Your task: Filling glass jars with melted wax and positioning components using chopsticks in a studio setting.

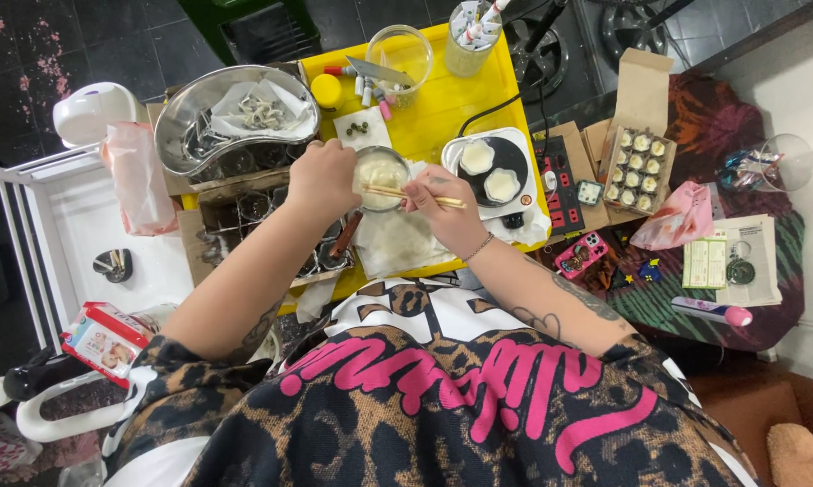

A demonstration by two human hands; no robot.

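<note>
At the far left we see a white lidded box on a white rack, and nearer to us a red-and-white packet lies by our left elbow. A pink plastic bag hangs just beside a large steel basin that holds crumpled paper and small pale bits. Below the basin sits a tray of small metal cups. Our left hand has its fingers clenched around the rim of a small steel bowl of pale batter, which sits over the middle of the yellow surface, above a sheet of white paper. Our right hand has its fingers grasping a pair of chopsticks, whose tips reach into the bowl. Far behind the bowl stand a clear plastic tub, a knife and a cup of utensils. Just right of our right hand a small black griddle carries two pale round cakes. Farther right an open cardboard box holds rows of small filled cups, with a pink bag near it and a pink-tipped white tube toward the near right.
</note>
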